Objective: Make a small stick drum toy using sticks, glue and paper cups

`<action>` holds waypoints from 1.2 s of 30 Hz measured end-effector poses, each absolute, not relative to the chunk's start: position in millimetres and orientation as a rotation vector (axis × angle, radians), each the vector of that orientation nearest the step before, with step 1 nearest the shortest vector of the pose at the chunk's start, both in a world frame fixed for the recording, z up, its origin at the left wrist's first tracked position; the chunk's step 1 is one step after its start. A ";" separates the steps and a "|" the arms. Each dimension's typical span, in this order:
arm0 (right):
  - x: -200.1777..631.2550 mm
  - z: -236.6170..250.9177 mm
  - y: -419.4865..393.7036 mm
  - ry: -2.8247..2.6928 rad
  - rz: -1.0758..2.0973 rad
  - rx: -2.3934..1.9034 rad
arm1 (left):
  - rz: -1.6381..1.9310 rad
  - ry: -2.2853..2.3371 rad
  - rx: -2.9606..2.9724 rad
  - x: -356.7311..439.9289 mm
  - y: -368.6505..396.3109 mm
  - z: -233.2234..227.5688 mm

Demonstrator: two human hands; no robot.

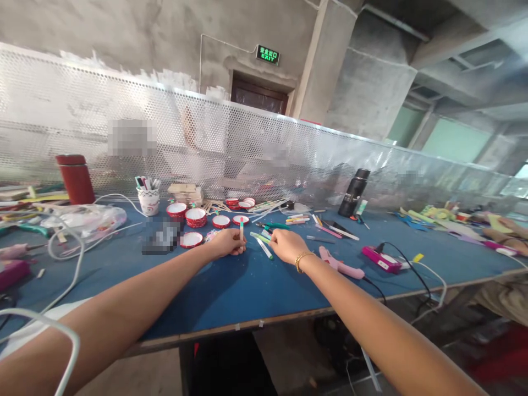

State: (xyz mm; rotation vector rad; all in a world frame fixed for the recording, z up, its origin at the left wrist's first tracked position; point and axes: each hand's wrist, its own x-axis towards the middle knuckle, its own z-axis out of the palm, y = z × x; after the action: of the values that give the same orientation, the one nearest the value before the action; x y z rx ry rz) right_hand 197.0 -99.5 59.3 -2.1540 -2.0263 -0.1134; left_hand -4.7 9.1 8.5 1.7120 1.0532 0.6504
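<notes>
My left hand is closed in a pinch around a thin pale stick held upright, with green and reddish colour towards its top. To its right, my right hand has its fingers curled shut, a gold bracelet at the wrist. A light-green marker runs into those fingers, which partly hide it. Just below, a white marker with a green end lies on the blue table. Beyond my left hand stand several red-rimmed round white tins, some stacked.
On the right lie a pink glue gun, a magenta power box with cables and a black bottle. A pen cup, a red flask and white cables stand left. A perforated metal screen runs behind. Another person's hands show far right.
</notes>
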 end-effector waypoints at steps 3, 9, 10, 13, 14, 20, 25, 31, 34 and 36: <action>194.7 56.4 -108.5 -2.076 -0.099 -2.141 | 0.683 1.037 1.696 -5.8 9.6 8.1; 186.1 50.8 -106.0 -2.115 -0.117 -2.098 | 0.645 1.050 1.710 -6.1 6.1 11.9; 184.6 50.5 -105.8 -2.122 -0.123 -2.085 | 0.645 1.055 1.721 -6.0 5.3 12.5; 183.5 50.9 -107.5 -2.144 -0.130 -2.065 | 0.648 1.059 1.750 -5.8 3.5 13.5; 185.0 51.5 -108.5 -2.146 -0.132 -2.064 | 0.648 1.062 1.754 -5.7 3.2 13.6; 208.1 52.9 -107.7 -2.038 -0.085 -2.039 | 0.641 1.060 1.707 -4.7 4.9 11.7; 203.9 40.7 -90.9 -1.699 0.099 -1.903 | 0.654 1.048 1.695 -4.7 8.4 8.2; 178.2 32.6 -66.8 -1.650 0.441 -1.823 | 0.641 1.030 1.706 -7.6 10.3 8.2; 172.6 33.8 -59.6 -1.660 0.527 -1.875 | 0.644 1.042 1.696 -7.2 10.4 7.8; 171.5 33.4 -57.4 -1.664 0.565 -1.894 | 0.650 1.045 1.681 -6.6 10.4 7.4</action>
State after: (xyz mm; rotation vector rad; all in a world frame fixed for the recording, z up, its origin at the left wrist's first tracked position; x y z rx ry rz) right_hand 171.5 -57.4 33.4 -1.8936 -1.6641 0.5651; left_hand -6.6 10.4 7.4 1.6812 1.0448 0.6505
